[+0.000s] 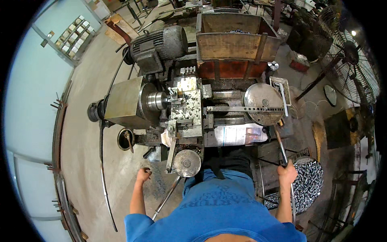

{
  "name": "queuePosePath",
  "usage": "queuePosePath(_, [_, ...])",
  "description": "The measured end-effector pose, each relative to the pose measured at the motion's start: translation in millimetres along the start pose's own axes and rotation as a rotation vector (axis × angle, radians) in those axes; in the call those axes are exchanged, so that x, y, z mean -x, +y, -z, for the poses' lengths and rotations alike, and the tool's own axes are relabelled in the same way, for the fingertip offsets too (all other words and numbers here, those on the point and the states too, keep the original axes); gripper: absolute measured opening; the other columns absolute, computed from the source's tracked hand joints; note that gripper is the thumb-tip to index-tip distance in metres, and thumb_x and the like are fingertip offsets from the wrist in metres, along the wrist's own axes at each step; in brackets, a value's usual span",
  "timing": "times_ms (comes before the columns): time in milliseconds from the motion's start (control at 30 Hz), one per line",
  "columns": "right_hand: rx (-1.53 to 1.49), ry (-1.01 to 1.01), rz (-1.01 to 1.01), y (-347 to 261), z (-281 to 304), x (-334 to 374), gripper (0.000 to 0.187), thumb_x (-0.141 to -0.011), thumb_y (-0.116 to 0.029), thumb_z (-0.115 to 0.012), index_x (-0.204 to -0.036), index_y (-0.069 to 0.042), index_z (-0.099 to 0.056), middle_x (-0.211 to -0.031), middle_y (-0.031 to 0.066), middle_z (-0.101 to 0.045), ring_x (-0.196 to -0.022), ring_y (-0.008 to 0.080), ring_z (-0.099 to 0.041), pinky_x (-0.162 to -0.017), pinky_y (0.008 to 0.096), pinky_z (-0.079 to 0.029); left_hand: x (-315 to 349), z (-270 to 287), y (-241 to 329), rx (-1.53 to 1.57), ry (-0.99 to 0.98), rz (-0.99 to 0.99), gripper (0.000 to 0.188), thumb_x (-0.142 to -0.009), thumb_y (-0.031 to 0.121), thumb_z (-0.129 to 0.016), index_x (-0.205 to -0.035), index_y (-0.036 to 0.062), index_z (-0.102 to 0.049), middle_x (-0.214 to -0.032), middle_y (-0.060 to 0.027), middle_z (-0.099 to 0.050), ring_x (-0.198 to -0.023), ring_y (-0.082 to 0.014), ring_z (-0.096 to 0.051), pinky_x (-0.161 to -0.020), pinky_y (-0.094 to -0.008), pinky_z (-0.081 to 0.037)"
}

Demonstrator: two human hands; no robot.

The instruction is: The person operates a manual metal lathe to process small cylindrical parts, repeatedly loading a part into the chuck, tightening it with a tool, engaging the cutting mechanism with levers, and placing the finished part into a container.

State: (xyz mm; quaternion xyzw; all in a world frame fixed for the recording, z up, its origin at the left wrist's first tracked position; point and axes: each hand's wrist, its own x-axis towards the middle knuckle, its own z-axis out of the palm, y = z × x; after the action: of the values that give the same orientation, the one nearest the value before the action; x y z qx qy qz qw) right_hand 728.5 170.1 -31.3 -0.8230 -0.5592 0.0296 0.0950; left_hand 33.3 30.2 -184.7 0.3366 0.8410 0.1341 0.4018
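At the right, my right hand point(287, 173) is wrapped round a long metal lever point(281, 145) that runs up to the large round disc point(264, 103) on the machine. My left hand point(144, 175) hangs beside the machine with its fingers curled; a small dark piece shows at the fingertips, too small to name. Near that hand is a smaller round disc point(187, 163) with another metal lever point(167, 197) slanting down from it. Ahead sits the lathe-like machine's spindle chuck point(156, 101), facing a chip-strewn tool slide point(187, 107).
A bin of small metal parts point(308, 185) stands beside my right forearm. Behind the slide is a wooden box point(229, 46), with a motor point(159, 43) to its left. A round pot point(125, 139) and a long rod point(104, 177) are at left; a fan point(350, 52) stands far right.
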Motion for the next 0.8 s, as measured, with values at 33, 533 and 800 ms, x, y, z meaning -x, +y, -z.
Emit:
queuePosePath(33, [0.139, -0.036, -0.046, -1, 5, -9, 0.033, -0.062, -0.028, -0.057, -0.084, -0.004, -0.053, -0.072, 0.0207, -0.059, -0.063, 0.0406, -0.057, -0.058, 0.0502, -0.045, 0, 2, 0, 0.014, 0.007, 0.009, 0.037, -0.074, 0.014, -0.064, -0.106, -0.0035, -0.06, -0.075, -0.0186, -0.064, -0.054, -0.0208, -0.064, -0.057, -0.0326, -0.051])
queuePosePath(533, [0.115, 0.333, 0.191, -20, -12, -162, 0.062, -0.055, -0.022, -0.062, -0.114, -0.005, -0.055, -0.118, 0.0156, -0.05, -0.112, 0.0325, -0.043, -0.102, 0.0442, -0.027, -48, 9, 93, -0.745, 0.385, -0.182, 0.053, -0.079, 0.054, -0.052, -0.085, 0.0024, -0.06, -0.084, -0.0158, -0.064, -0.079, -0.0335, -0.062, -0.069, -0.043, -0.049])
queuePosePath(800, [-0.379, 0.381, 0.485, -81, 29, -126, 0.04, -0.057, -0.015, -0.06, -0.094, 0.0, -0.061, -0.098, 0.0153, -0.059, -0.095, 0.0331, -0.053, -0.084, 0.0385, -0.041, -75, -11, 48, -0.597, 0.331, -0.184, 0.044, -0.076, 0.047, -0.058, -0.09, 0.0051, -0.058, -0.086, -0.0176, -0.064, -0.08, -0.0342, -0.062, -0.068, -0.0455, -0.049])
